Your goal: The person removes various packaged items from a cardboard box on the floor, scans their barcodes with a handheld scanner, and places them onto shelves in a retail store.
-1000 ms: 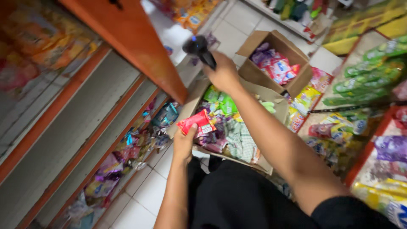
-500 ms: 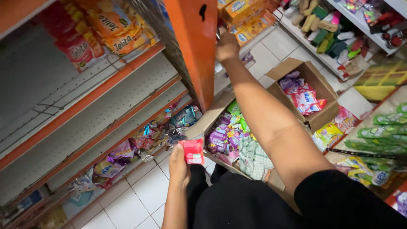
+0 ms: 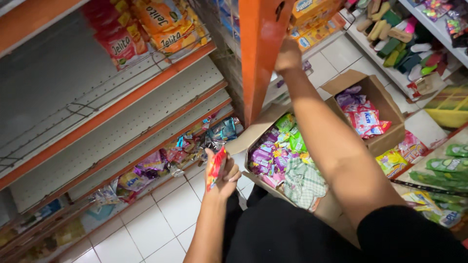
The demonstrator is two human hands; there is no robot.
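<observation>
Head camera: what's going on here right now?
A person in a shop aisle holds a small red snack packet in the left hand, low by the bottom shelf. The right hand is raised against the orange shelf upright. An open cardboard box of colourful packets sits on the floor between the arms.

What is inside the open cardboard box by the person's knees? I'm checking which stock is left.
The cardboard box holds purple and green snack packets with a checked cloth on top. The right arm and the cloth hide whatever lies beneath.
</observation>
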